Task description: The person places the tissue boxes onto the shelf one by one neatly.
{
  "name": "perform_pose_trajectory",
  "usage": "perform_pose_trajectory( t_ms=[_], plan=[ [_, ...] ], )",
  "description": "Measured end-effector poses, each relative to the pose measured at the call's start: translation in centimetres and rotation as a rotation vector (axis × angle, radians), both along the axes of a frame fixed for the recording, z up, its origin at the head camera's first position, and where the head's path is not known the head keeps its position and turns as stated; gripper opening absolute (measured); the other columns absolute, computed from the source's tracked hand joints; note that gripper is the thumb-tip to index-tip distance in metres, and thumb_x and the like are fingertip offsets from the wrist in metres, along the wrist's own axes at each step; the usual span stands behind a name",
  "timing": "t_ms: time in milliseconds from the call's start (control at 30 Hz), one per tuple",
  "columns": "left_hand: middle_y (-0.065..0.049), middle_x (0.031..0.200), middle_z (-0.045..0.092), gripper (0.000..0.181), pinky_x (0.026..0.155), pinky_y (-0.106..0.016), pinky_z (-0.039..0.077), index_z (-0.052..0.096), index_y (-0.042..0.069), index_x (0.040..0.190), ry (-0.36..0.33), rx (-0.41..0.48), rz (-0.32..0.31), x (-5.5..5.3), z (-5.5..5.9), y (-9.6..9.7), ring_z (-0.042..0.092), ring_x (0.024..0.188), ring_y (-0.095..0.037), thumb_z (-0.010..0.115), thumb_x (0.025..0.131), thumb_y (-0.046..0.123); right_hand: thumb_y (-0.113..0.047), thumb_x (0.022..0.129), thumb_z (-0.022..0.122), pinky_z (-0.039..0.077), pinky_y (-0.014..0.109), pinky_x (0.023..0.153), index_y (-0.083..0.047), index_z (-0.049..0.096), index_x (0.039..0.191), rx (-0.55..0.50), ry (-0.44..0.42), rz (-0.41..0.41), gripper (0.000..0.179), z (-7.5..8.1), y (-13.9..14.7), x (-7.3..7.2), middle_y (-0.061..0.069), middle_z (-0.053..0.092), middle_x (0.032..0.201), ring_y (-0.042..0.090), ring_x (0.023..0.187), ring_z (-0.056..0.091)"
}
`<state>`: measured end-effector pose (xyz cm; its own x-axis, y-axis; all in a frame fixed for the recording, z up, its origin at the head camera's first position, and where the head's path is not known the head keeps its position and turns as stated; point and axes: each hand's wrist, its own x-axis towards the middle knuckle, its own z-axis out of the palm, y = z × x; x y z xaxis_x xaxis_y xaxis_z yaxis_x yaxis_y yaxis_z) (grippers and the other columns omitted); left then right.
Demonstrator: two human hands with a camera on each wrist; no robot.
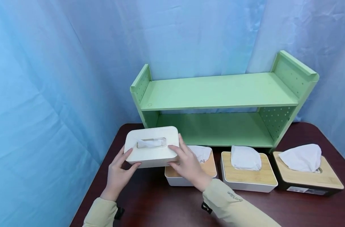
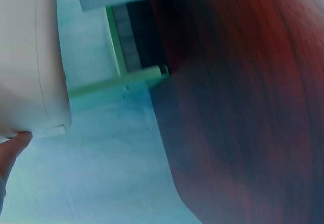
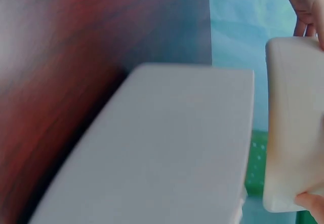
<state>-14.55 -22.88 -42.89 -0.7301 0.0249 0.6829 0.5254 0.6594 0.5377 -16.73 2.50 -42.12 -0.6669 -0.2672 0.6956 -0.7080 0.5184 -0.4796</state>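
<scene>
A white tissue box [image 1: 153,159] with an oval slot in its lid is held up above the table, in front of the shelf's left end. My left hand [image 1: 117,175] grips its left end, thumb on the near side and fingers at the edge. At the right end my right hand [image 1: 189,164] grips it the same way. In the left wrist view a thumb presses on the box's side [image 2: 30,67]. The right wrist view shows both hands on the tissue box [image 3: 293,127]. Behind the right hand, a wood-lidded tissue box [image 1: 210,170] is partly hidden.
A green two-tier shelf [image 1: 217,91] stands at the back of the dark red table [image 1: 149,201]. To the right sit a white tissue box with a wooden lid [image 1: 246,176] and a black one [image 1: 300,173], tissues sticking out. Blue curtains [image 1: 61,94] hang around the table.
</scene>
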Motion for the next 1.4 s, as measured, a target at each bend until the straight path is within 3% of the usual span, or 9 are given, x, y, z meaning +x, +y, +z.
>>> perform_pose_trajectory(
  t_ms=[233,333,467,600,733,900,1067,1167,1400],
  plan=[
    [-0.029,0.136,0.048,0.057,0.088,-0.007,0.040,0.064,-0.005,0.117,0.033,-0.026,-0.106,-1.2,0.5,2.7,0.054,0.117,-0.041,0.083,0.063,-0.005,-0.006,0.059,0.089,0.053,0.045,0.082,-0.005,0.064,0.111,0.026,0.039,-0.040,0.058,0.6,3.8,-0.5,0.036,0.038,0.139,0.047,0.113,0.055],
    [-0.028,0.139,0.045,0.056,0.087,-0.019,0.048,0.063,-0.005,0.118,0.039,-0.047,-0.146,-2.1,0.8,3.8,0.054,0.118,-0.040,0.082,0.066,-0.004,-0.007,0.058,0.089,0.053,0.046,0.082,-0.005,0.064,0.110,0.038,0.037,-0.069,0.057,0.8,5.1,-0.9,0.036,0.038,0.139,0.047,0.112,0.056],
    [-0.028,0.140,0.044,0.056,0.083,-0.035,0.052,0.061,-0.004,0.121,0.025,-0.086,-0.186,-3.6,0.9,5.0,0.054,0.119,-0.039,0.081,0.069,-0.001,-0.007,0.058,0.089,0.053,0.047,0.083,-0.004,0.065,0.110,0.037,-0.033,-0.097,0.057,1.2,6.6,-1.5,0.035,0.037,0.141,0.047,0.113,0.055],
    [-0.029,0.139,0.044,0.054,0.081,-0.035,0.054,0.061,-0.002,0.123,-0.004,-0.135,-0.206,-5.2,1.0,6.1,0.055,0.118,-0.038,0.079,0.073,0.001,-0.010,0.059,0.089,0.052,0.047,0.084,-0.004,0.066,0.113,0.053,-0.157,-0.144,0.059,1.8,7.9,-2.3,0.034,0.037,0.141,0.047,0.115,0.054],
    [-0.032,0.136,0.045,0.052,0.081,-0.034,0.054,0.061,-0.002,0.123,-0.010,-0.198,-0.203,-7.1,1.2,7.4,0.055,0.118,-0.038,0.079,0.075,0.006,-0.011,0.061,0.088,0.050,0.048,0.087,-0.003,0.065,0.116,0.086,-0.255,-0.178,0.061,2.3,9.2,-3.9,0.033,0.037,0.141,0.047,0.119,0.050],
    [-0.034,0.132,0.048,0.051,0.081,-0.036,0.054,0.061,-0.002,0.122,-0.024,-0.238,-0.186,-9.2,1.7,8.8,0.057,0.115,-0.039,0.078,0.077,0.011,-0.008,0.068,0.084,0.052,0.044,0.076,-0.003,0.062,0.122,0.092,-0.353,-0.170,0.058,2.5,10.6,-6.1,0.031,0.041,0.140,0.044,0.110,0.058],
    [-0.031,0.129,0.052,0.050,0.082,-0.037,0.054,0.061,-0.002,0.122,-0.053,-0.272,-0.180,-10.7,1.4,9.5,0.060,0.112,-0.037,0.077,0.079,0.015,-0.006,0.075,0.079,0.050,0.043,0.074,-0.004,0.058,0.127,0.123,-0.427,-0.160,0.056,2.3,11.2,-7.6,0.022,0.051,0.136,0.043,0.121,0.049],
    [-0.028,0.128,0.055,0.049,0.084,-0.037,0.054,0.061,-0.003,0.121,-0.077,-0.276,-0.182,-11.2,0.8,9.5,0.061,0.110,-0.034,0.077,0.079,0.014,-0.004,0.077,0.077,0.049,0.048,0.086,-0.003,0.056,0.129,0.138,-0.448,-0.144,0.056,2.0,11.2,-8.0,0.021,0.053,0.134,0.043,0.128,0.043],
    [-0.026,0.127,0.056,0.047,0.084,-0.037,0.053,0.061,-0.004,0.121,-0.141,-0.272,-0.185,-11.3,-0.4,9.2,0.062,0.109,-0.033,0.077,0.079,0.013,-0.004,0.078,0.075,0.044,0.051,0.096,-0.002,0.056,0.128,0.150,-0.485,-0.128,0.054,0.6,10.8,-8.2,0.023,0.051,0.135,0.042,0.129,0.042]
  ],
)
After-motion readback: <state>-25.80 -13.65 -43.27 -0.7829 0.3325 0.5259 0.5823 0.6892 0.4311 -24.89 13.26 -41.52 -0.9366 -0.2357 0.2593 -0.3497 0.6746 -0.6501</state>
